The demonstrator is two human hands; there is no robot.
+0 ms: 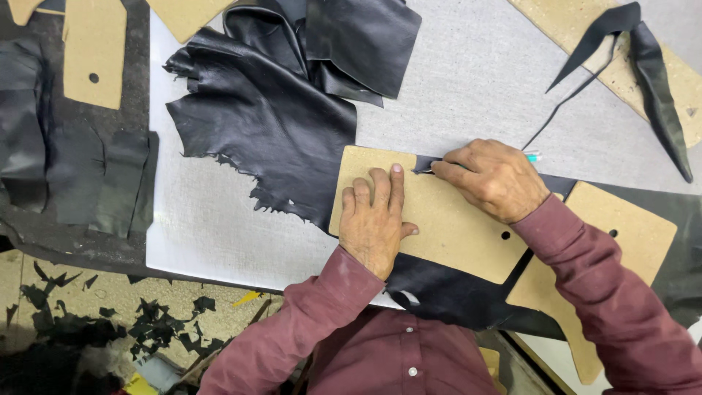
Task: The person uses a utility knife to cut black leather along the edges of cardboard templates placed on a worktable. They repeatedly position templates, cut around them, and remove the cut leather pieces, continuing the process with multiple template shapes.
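A: Head view: we see the grey cutting board [468,80] w/ its left edge running down past the dark bench [80,234]. Open room sits on the board's lower left and upper middle; scraps litter the floor [110,322] below.

B: Containers? We spot none w/ anything in them. Just flat stuff: a spare holed template [91,55] top left, another template [614,256] under the right sleeve, a black strip [654,73] top right.

A: Hands?

B: Left hand [374,223] lies flat, fingers together, pressing the tan cardboard template [439,219] down. Right hand [493,179] is closed, pinching a thin cutting tool [532,156] at the template's top edge.

A: And the leather?

B: Black leather piece [270,117] is mid-board, under the template, spreading up-left; matte, wrinkled, w/ a ragged torn lower-left edge. More of it shows below the template near the board's front edge.
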